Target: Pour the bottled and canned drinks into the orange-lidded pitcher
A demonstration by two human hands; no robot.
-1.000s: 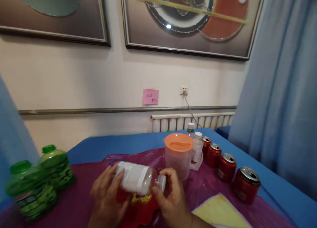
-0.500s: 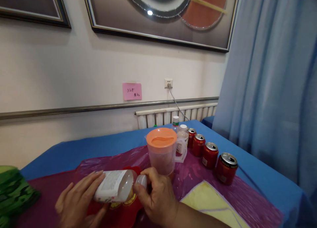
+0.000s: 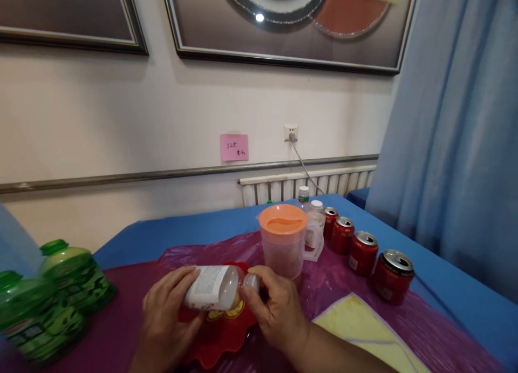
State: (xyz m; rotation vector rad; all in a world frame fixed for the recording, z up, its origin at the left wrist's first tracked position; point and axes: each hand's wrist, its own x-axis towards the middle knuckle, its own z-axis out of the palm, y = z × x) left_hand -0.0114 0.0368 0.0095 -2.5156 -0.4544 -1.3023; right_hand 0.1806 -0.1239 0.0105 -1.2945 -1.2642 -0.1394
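Observation:
My left hand is wrapped round the body of a clear plastic bottle with a white printed label. The bottle lies nearly on its side, its neck pointing right. My right hand pinches the whitish cap at the neck between thumb and fingers. Whether the cap is loose cannot be made out. Below both hands is a red scalloped-edge mat or tray with a yellow pattern, partly hidden by them. Just behind my right hand stands a clear pitcher with an orange lid.
Red drink cans stand in a row on the right, with a white-capped bottle beside the pitcher. A folded yellow cloth lies front right. Two green bottles are at left. Purple plastic sheeting covers part of the blue table.
The view has turned left, so the scene sits farther right and both green bottles show. My hands keep the same hold on the bottle and its cap.

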